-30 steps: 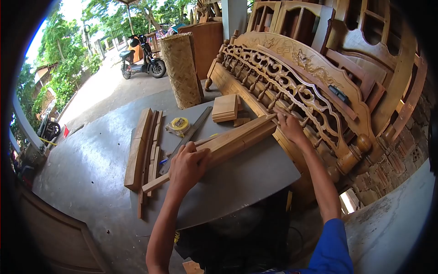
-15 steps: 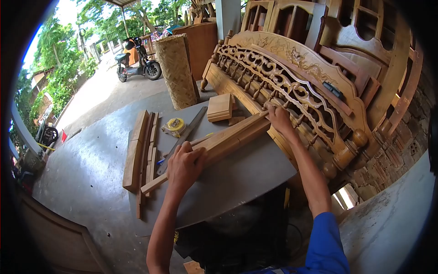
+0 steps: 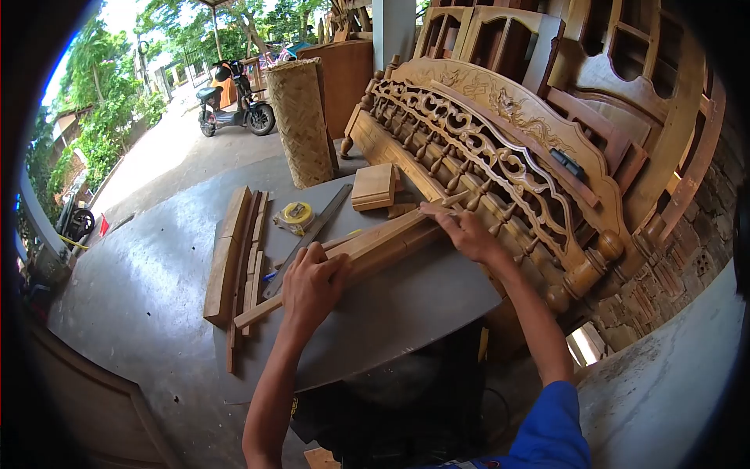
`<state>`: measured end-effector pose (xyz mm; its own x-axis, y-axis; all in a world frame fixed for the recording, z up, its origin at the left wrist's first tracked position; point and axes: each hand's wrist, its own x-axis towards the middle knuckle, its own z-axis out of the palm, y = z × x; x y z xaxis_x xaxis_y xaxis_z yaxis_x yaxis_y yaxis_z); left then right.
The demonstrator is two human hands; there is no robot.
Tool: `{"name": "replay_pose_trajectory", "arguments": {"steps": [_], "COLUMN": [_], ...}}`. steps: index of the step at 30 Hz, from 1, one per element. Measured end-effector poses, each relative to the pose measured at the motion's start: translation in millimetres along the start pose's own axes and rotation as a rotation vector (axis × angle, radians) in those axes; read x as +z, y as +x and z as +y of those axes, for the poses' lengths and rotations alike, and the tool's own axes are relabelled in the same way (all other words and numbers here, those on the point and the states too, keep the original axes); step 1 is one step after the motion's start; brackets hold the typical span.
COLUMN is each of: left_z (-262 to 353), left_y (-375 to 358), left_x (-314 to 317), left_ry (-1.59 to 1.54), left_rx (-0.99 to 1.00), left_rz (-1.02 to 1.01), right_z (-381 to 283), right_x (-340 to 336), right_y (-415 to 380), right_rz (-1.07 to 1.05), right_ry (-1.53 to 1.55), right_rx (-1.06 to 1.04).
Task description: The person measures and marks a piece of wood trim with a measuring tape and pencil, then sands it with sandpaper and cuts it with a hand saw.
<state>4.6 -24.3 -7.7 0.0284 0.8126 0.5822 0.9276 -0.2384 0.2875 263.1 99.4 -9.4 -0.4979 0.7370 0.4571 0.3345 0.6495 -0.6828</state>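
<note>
My left hand (image 3: 314,283) wraps over the near part of some long wooden pieces lying together, a thin strip (image 3: 256,314) and a thicker bar (image 3: 383,244). They slant across the grey tabletop (image 3: 414,305). At their far end, my right hand (image 3: 469,233) grips the wood with thumb and fingers; its palm side is hidden. Just beyond the left hand lie a flat metal ruler (image 3: 326,217) and a yellow tape measure (image 3: 297,214). A squared wooden block (image 3: 373,186) sits past the bar's far end.
Several wooden lengths (image 3: 227,266) lie along the table's left edge. Carved, spindled furniture panels (image 3: 500,148) lean close on the right, with a dark object (image 3: 567,162) on them. A rolled woven mat (image 3: 297,125) stands behind the table, and a scooter (image 3: 238,102) is parked farther off.
My right hand has slid back from the tip of the wood, toward the left and nearer me. My left hand keeps its grip. The whole view has shifted slightly.
</note>
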Motion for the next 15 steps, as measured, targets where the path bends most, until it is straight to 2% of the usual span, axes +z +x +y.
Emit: {"name": "replay_pose_trajectory", "arguments": {"steps": [2,3,5,7,9,10,12,14,15], "left_z": [-5,-7,-12,-15,-14,-13,-12,-12,-13], "left_y": [1,2,2,4,4,5,4,3,3], "left_x": [5,4,3,-1,-5,-9,-11,-11,-10], "left_ry": [-0.028,-0.060,-0.131,-0.229,-0.258,-0.238,-0.217,-0.220,-0.224], "left_rx": [0.035,0.019,-0.020,-0.168,-0.283,-0.319,-0.327,-0.278,-0.267], "left_rz": [0.030,0.039,0.053,-0.006,-0.069,-0.103,-0.142,-0.149,-0.145], "right_z": [-25,-13,12,12,15,20,23,20,23], "right_x": [-20,-24,-24,-22,-22,-26,-21,-7,-8], "right_y": [-2,0,5,8,10,11,9,6,6], "right_rz": [0.087,0.198,0.394,0.437,0.304,0.152,0.051,0.145,0.142], "right_ry": [0.062,0.114,0.146,0.121,0.136,0.161,0.113,-0.042,0.003], "right_rx": [0.325,0.334,0.225,0.155,0.229,0.335,0.340,0.140,0.183]}}
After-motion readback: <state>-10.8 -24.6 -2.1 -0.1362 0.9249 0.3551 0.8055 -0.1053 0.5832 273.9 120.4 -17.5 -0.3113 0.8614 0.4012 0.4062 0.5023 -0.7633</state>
